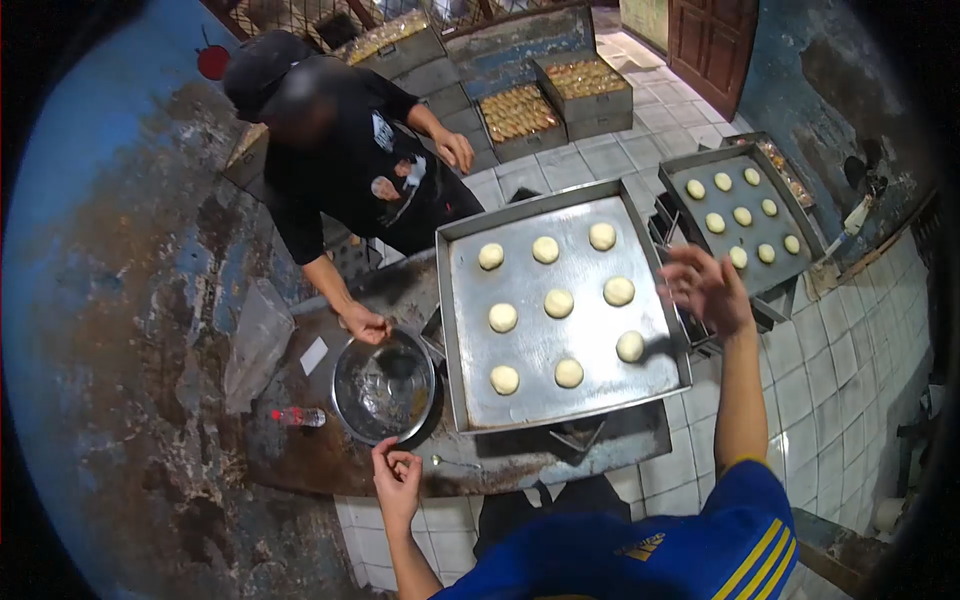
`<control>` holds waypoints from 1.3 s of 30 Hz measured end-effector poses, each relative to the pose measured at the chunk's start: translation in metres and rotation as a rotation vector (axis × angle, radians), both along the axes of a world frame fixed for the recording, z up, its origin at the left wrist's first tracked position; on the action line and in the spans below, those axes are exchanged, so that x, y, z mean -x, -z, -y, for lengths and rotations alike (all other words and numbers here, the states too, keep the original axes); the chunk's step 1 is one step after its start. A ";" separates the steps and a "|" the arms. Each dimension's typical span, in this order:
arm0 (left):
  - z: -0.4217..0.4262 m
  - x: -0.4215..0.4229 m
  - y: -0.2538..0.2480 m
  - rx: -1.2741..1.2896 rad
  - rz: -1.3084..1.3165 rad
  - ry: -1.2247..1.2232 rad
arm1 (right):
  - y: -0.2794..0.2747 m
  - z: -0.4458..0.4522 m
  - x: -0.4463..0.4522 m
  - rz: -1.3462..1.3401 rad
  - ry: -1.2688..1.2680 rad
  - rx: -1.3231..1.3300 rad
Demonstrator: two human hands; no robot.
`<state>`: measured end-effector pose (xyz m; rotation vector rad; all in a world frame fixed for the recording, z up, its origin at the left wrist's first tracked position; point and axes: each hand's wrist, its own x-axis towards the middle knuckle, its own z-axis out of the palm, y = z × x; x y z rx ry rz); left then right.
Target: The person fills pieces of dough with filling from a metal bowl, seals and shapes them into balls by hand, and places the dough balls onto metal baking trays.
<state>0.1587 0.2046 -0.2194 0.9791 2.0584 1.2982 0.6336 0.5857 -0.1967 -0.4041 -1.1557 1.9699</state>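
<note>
My left hand (pixel 397 480) is just below the near rim of a steel bowl (pixel 343 405), its fingers curled together; whether something small is between them I cannot make out. My right hand (pixel 708 288) is raised by the right edge of a large metal tray (pixel 525 345), fingers spread, holding nothing. Nine round pale dough balls lie in rows of three on the tray, one of them (pixel 558 303) at its middle. The bowl looks wet inside and holds no dough that I can see. A small spoon (pixel 457 462) rests on the table right of my left hand.
Across the table (pixel 290 460) stands a co-worker (pixel 370 160), one hand over the bowl's far rim. A bottle (pixel 298 416), a white card (pixel 314 355) and a plastic bag (pixel 258 345) lie left. A second dough tray (pixel 742 240) stands right; filled boxes (pixel 585 80) stand behind.
</note>
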 end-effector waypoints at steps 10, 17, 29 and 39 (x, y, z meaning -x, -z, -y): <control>-0.044 -0.019 -0.017 0.067 0.001 0.134 | 0.033 0.076 -0.052 -0.172 0.157 0.065; -0.032 -0.014 0.005 0.053 0.007 0.162 | 0.028 0.090 -0.033 -0.223 0.070 0.026; -0.059 -0.091 0.047 0.635 -0.098 1.160 | 0.070 0.230 0.112 0.899 -0.511 -0.460; -0.110 -0.101 0.075 0.193 -0.324 0.907 | 0.087 0.222 0.078 1.037 -0.272 -0.512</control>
